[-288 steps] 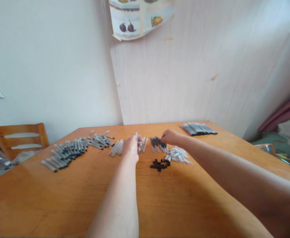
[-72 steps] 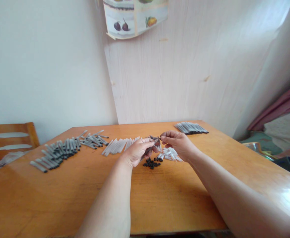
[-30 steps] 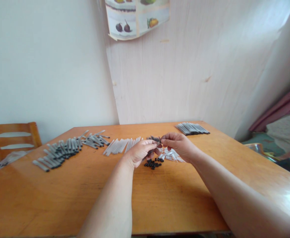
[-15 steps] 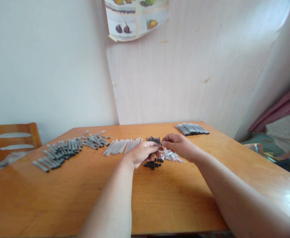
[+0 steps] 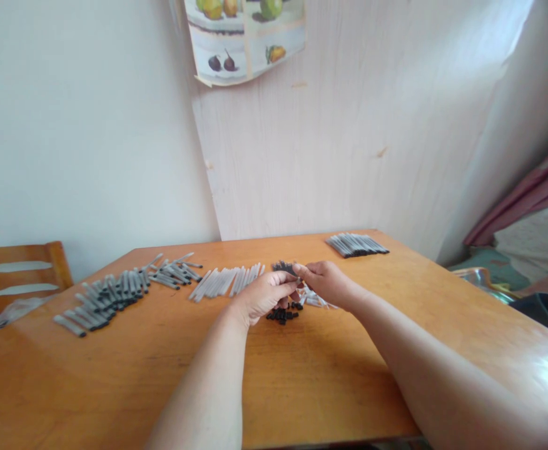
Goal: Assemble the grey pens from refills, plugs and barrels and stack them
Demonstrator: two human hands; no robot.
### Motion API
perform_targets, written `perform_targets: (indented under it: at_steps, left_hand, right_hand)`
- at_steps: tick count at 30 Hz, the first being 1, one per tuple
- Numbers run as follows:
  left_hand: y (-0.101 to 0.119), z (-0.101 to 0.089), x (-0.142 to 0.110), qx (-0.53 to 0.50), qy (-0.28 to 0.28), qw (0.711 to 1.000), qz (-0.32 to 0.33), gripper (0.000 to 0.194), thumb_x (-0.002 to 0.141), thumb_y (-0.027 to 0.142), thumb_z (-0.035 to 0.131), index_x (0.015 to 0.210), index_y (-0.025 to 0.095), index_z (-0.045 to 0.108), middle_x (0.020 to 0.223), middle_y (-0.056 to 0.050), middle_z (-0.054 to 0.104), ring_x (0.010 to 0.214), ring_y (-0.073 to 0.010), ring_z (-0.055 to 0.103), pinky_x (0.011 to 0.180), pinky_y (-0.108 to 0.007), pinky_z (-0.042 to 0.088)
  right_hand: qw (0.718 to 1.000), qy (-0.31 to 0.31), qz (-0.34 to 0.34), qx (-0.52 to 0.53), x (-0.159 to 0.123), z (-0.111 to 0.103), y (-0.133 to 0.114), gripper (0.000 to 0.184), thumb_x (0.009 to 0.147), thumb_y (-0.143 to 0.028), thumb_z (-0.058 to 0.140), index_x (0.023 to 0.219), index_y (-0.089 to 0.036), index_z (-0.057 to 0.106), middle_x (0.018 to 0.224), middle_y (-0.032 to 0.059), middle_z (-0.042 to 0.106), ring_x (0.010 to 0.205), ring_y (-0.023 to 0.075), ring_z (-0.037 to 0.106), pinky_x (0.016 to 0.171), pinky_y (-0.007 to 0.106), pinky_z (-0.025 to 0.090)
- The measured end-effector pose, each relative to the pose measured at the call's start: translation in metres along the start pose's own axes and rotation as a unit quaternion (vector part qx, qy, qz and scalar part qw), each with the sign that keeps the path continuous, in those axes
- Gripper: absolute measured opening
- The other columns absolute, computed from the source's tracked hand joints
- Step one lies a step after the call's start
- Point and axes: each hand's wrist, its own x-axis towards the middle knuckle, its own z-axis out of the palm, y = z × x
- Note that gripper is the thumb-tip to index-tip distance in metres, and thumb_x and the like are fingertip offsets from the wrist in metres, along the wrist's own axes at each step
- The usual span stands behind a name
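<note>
Near the left hand lie black pieces; the right hand has drawn in close, suggesting fine handwork; both grips indiscernible.

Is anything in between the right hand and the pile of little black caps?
Yes, the left hand. In this view, its fingers come between the right hand and the black caps. How high they are above the caps, the picture doesn't show.
</note>
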Motion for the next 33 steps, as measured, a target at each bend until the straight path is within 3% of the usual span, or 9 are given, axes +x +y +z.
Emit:
perform_targets:
  at_steps: [3,6,11,17,20,23,26,29,33]
  left_hand:
    - [-0.001,-0.001,0.001,-0.014,0.0,1.0,0.0,0.037,0.08,0.046,0.06,0.1,0.014,0.066,0.08,-0.006,0.067,0.053,-0.0064,0.048,0.051,-0.022,0.028]
    - [-0.003,-0.002,0.001,-0.025,0.007,1.0,-0.003,0.035,0.081,0.044,0.06,0.098,0.014,0.065,0.082,-0.007,0.068,0.054,-0.0065,0.048,0.051,-0.022,0.027]
    - [-0.003,-0.003,0.001,-0.033,0.004,0.999,-0.005,0.036,0.082,0.046,0.059,0.095,0.014,0.065,0.081,-0.007,0.068,0.053,-0.0065,0.048,0.05,-0.022,0.027]
    - [-0.003,-0.001,0.001,-0.026,-0.003,1.0,-0.004,0.038,0.08,0.046,0.061,0.099,0.013,0.065,0.08,-0.006,0.067,0.053,-0.0065,0.049,0.05,-0.022,0.028]
    - [-0.004,0.001,0.002,-0.048,-0.003,0.999,0.005,0.038,0.08,0.046,0.062,0.099,0.013,0.065,0.082,-0.008,0.068,0.058,-0.0087,0.053,0.056,-0.023,0.035]
    - [-0.004,0.0,0.004,-0.078,0.044,0.996,0.027,0.035,0.079,0.044,0.064,0.097,0.014,0.065,0.086,-0.009,0.07,0.071,-0.0128,0.06,0.064,-0.024,0.038]
    - [-0.004,-0.004,0.006,-0.112,0.127,0.984,0.053,0.031,0.078,0.042,0.065,0.097,0.017,0.063,0.09,-0.008,0.071,0.079,-0.0141,0.062,0.065,-0.023,0.038]
    - [-0.006,-0.008,0.009,-0.17,0.195,0.963,0.079,0.027,0.077,0.037,0.067,0.096,0.019,0.059,0.091,-0.006,0.071,0.076,-0.0123,0.062,0.061,-0.021,0.037]
    - [-0.008,-0.01,0.01,-0.231,0.218,0.943,0.097,0.028,0.075,0.032,0.07,0.096,0.019,0.055,0.094,-0.006,0.071,0.076,-0.012,0.063,0.062,-0.021,0.041]
  right_hand:
    - [0.999,0.025,0.003,0.046,0.0,-0.004,-0.002,0.055,0.09,-0.058,0.034,0.06,-0.017,0.055,0.056,0.0009,0.053,0.053,0.0119,0.046,0.053,0.025,0.033]
    - [0.995,0.051,-0.025,0.083,-0.002,-0.009,-0.005,0.039,0.087,-0.05,0.045,0.071,-0.017,0.058,0.065,0.001,0.058,0.06,0.0124,0.05,0.056,0.024,0.037]
    - [0.994,0.004,-0.036,0.106,-0.005,-0.01,-0.01,0.019,0.081,-0.035,0.056,0.078,-0.016,0.06,0.074,0.0025,0.065,0.067,0.0123,0.054,0.06,0.023,0.039]
    - [0.997,0.049,-0.038,-0.054,-0.002,-0.004,-0.004,0.035,0.083,-0.047,0.054,0.064,-0.018,0.055,0.055,-0.0018,0.055,0.053,0.0104,0.045,0.05,0.024,0.028]
    - [0.997,0.057,-0.039,-0.04,0.001,-0.001,0.0,0.047,0.088,-0.055,0.044,0.063,-0.017,0.056,0.057,-0.0001,0.056,0.054,0.011,0.048,0.051,0.024,0.029]
    - [0.994,0.106,-0.021,0.004,0.003,0.003,0.004,0.056,0.092,-0.059,0.032,0.067,-0.017,0.058,0.06,0.0012,0.057,0.056,0.0119,0.049,0.053,0.024,0.032]
    - [0.991,0.136,-0.008,0.013,0.002,0.01,0.003,0.056,0.091,-0.061,0.032,0.067,-0.017,0.056,0.06,0.0006,0.056,0.057,0.0119,0.048,0.054,0.024,0.033]
    - [0.994,0.106,-0.007,0.023,-0.001,0.02,0.001,0.048,0.088,-0.059,0.041,0.071,-0.017,0.057,0.061,-0.0002,0.055,0.057,0.0117,0.048,0.054,0.023,0.032]
    - [0.998,0.048,-0.023,0.029,-0.004,0.032,-0.002,0.033,0.08,-0.05,0.058,0.082,-0.018,0.062,0.067,0.0001,0.06,0.06,0.0119,0.049,0.055,0.023,0.033]
